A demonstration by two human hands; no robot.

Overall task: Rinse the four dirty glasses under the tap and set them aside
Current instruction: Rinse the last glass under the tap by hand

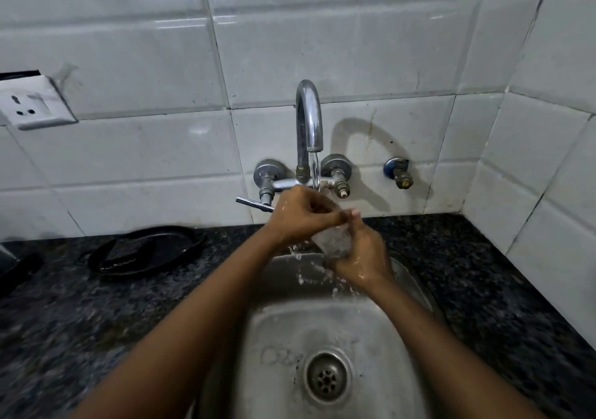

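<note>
A clear glass (333,241) is held over the steel sink (277,328), just below the running tap (309,118). My right hand (361,257) grips the glass from below and the side. My left hand (300,218) is at the glass's top, its fingers curled over the rim and partly inside. A stream of water falls from the spout onto my hands and the glass and splashes into the basin. No other glasses are in view.
A black oval tray (145,250) lies on the dark speckled counter (64,315) left of the sink. A wall socket (32,102) is on the white tiles at far left. A small blue valve (398,173) sticks out right of the tap. The drain (327,376) sits mid-basin.
</note>
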